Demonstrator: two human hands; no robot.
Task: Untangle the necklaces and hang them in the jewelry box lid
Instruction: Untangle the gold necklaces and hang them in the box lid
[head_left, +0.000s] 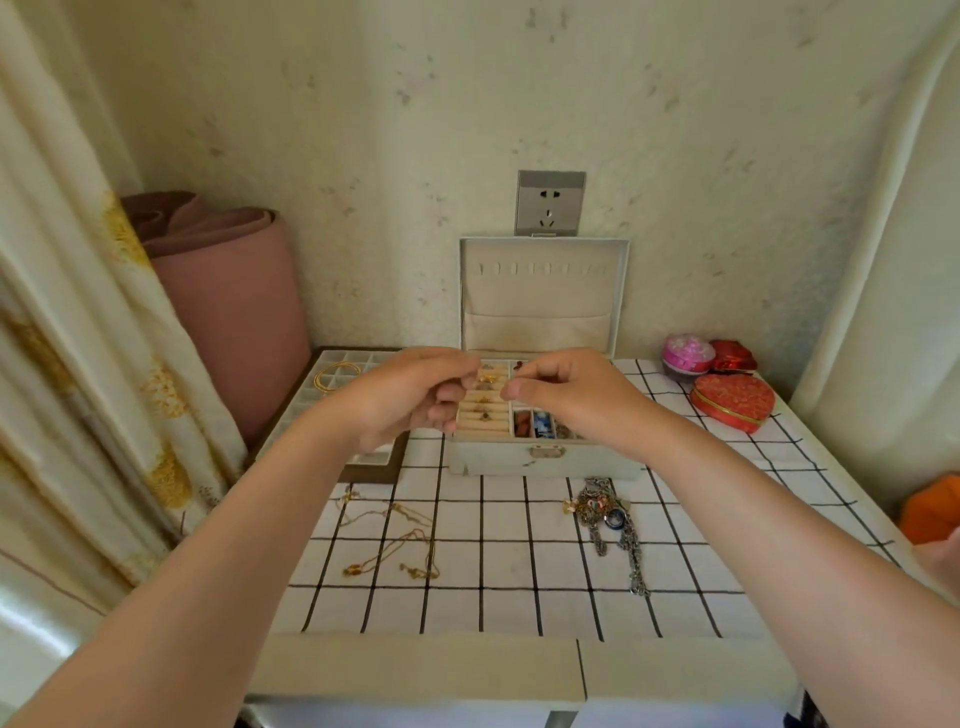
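fine metal, if any is there, is too thin to make out: the left hand and right hand hover close together over the open jewelry box. each has its fingers curled and its thumb pressed to the forefinger in a pinch. whether a chain runs between the two pinches i cannot tell.

just under them are the box's ring rolls and small compartments. behind, the lid stands upright against the wall, and its row of hooks is bare, so nothing is hung yet. nearer me on the checked table, the gold necklaces lie loosely looped on the left, and a silver tangle with rings caught in it lies on the right, just in front of the box.

it looks like an early step, probably teasing apart or opening a clasp. to do it well, i'd keep the pinches light, ease the strand slack rather than pull it taut, and free one necklace fully before lifting it to a hook. the silver knot will probably want its rings worked off first.
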